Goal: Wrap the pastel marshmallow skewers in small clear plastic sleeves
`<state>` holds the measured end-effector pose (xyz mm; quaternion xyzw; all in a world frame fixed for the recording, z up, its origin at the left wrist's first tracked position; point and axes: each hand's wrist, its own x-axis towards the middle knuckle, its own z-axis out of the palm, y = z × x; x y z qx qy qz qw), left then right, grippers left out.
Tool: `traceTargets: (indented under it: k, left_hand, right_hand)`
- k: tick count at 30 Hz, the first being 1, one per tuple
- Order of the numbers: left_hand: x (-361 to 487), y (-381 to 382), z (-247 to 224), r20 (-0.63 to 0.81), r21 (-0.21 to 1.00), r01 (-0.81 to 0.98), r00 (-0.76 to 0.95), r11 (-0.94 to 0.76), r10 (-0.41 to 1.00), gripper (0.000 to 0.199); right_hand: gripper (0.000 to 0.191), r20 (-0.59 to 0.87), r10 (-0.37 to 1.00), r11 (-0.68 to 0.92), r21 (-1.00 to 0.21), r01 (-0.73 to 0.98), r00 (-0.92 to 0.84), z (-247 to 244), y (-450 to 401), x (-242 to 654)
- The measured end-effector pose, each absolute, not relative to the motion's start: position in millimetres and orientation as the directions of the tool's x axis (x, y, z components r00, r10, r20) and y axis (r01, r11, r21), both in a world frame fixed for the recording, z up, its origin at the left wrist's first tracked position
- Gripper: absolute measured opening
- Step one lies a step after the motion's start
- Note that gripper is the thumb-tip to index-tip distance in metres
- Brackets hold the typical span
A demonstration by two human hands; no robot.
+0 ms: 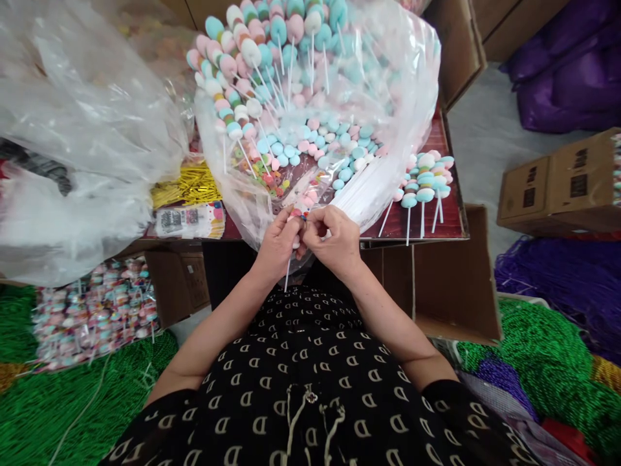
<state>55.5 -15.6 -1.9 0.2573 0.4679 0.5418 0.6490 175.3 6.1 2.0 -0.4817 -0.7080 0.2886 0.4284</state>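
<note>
The left hand [280, 244] is holding a skewer of pink and white rounded pieces on a thin white stick [295, 243] upright at the near edge of a dark red desk [388, 226], the stick's lower end hanging below the fingers. The right hand [337, 238] is meeting it at the skewer's upper part, thumb and forefinger pinching narrowly; whether a piece is sitting between them cannot be told. Just beyond the fingers, a clear plastic bag [421, 61] is spreading over the desk, with loose pink, blue and white flattened discs [334, 139] and small multicoloured rings [274, 184] lying there. Farther beyond, many pastel skewers [257, 32] are piling up. Near the right fingers, a bundle of thin white sticks [361, 194] is lying slanted; farther right, a small group of pastel skewers [425, 180] is resting. Left of the fingers, shiny gold strips [191, 183] are lying behind printed white cards [189, 221].
</note>
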Motion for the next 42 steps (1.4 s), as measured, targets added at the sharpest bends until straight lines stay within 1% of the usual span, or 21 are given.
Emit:
traceTargets:
  k: [2, 4, 6, 8, 11, 14, 18, 20, 21, 25, 28, 32, 35, 37, 40, 42]
  left_hand:
    - [55.8, -16.4, -4.2, -0.315, 0.841, -0.473, -0.032, 0.263, 0.949, 0.028]
    - [55.4, -17.5, -6.6, -0.295, 0.842, -0.480, -0.027, 0.247, 0.955, 0.031]
    - [54.4, -18.2, -7.9, -0.283, 0.844, -0.478, -0.012, 0.243, 0.959, 0.038]
    - [53.2, -18.0, -7.6, -0.277, 0.851, -0.465, 0.002, 0.246, 0.961, 0.042]
    - [52.4, -17.3, -6.0, -0.273, 0.870, -0.431, -0.018, 0.239, 0.962, 0.050]
    - [52.9, -17.8, -5.4, -0.267, 0.883, -0.409, -0.030, 0.232, 0.963, 0.054]
    - [52.9, -18.8, -5.3, -0.281, 0.843, -0.470, 0.029, 0.261, 0.959, 0.056]
    - [52.8, -18.7, -5.0, -0.293, 0.832, -0.483, 0.032, 0.271, 0.956, 0.058]
    - [52.9, -18.5, -4.8, -0.297, 0.833, -0.481, 0.025, 0.272, 0.955, 0.058]
    - [54.1, -18.6, -4.2, -0.296, 0.852, -0.460, -0.026, 0.251, 0.955, 0.054]
    - [54.9, -18.8, -3.2, -0.282, 0.861, -0.453, -0.043, 0.233, 0.958, 0.053]
    - [55.8, -18.2, -3.5, -0.269, 0.871, -0.446, -0.078, 0.208, 0.960, 0.054]
    - [56.1, -17.8, -6.1, -0.255, 0.886, -0.421, -0.085, 0.197, 0.963, 0.053]
    - [55.7, -18.0, -8.1, -0.241, 0.893, -0.406, -0.072, 0.192, 0.968, 0.052]
    - [54.7, -18.7, -10.1, -0.224, 0.897, -0.401, -0.052, 0.185, 0.973, 0.048]
    - [54.4, -18.9, -10.8, -0.211, 0.894, -0.413, -0.048, 0.173, 0.976, 0.045]
  right_hand:
    - [0.011, 0.363, 0.911, 0.411, -0.802, 0.434, -0.194, -2.2, 6.0, 178.8]
    - [0.011, 0.353, 0.915, 0.404, -0.803, 0.438, -0.196, -5.6, 5.5, 182.7]
    - [0.009, 0.285, 0.941, 0.337, -0.838, 0.429, -0.181, -7.4, 4.6, 186.2]
    - [0.009, 0.195, 0.969, 0.239, -0.892, 0.384, -0.149, -7.6, 3.3, 188.5]
    - [0.020, 0.078, 0.988, 0.111, -0.957, 0.268, -0.129, -7.2, 2.0, 189.2]
    - [0.025, -0.013, 0.993, 0.006, -0.988, 0.156, -0.121, -9.5, 3.0, 186.8]
    - [0.022, -0.088, 0.991, -0.087, -0.996, 0.014, -0.102, -13.1, 4.4, 182.8]
    - [0.021, -0.090, 0.990, -0.092, -0.996, -0.011, -0.106, -12.5, 3.4, 182.1]
    - [0.020, -0.077, 0.992, -0.077, -0.997, 0.008, -0.098, -11.6, 2.5, 182.1]
    - [0.013, 0.048, 0.997, 0.058, -0.979, 0.196, -0.054, -7.6, -0.2, 184.1]
    - [0.008, 0.091, 0.995, 0.095, -0.967, 0.238, -0.027, -6.4, 0.0, 185.8]
    - [0.016, 0.078, 0.997, 0.079, -0.983, 0.167, -0.012, -6.8, 0.8, 186.3]
    - [0.018, 0.062, 0.998, 0.063, -0.994, 0.090, -0.019, -8.6, 2.2, 184.4]
    - [0.021, 0.046, 0.999, 0.046, -0.999, 0.004, 0.002, -10.5, 4.7, 182.2]
    - [0.025, -0.027, 1.000, -0.027, -0.986, -0.164, -0.006, -12.4, 10.1, 179.1]
    - [0.024, -0.061, 0.998, -0.065, -0.976, -0.209, -0.023, -12.0, 13.1, 177.8]
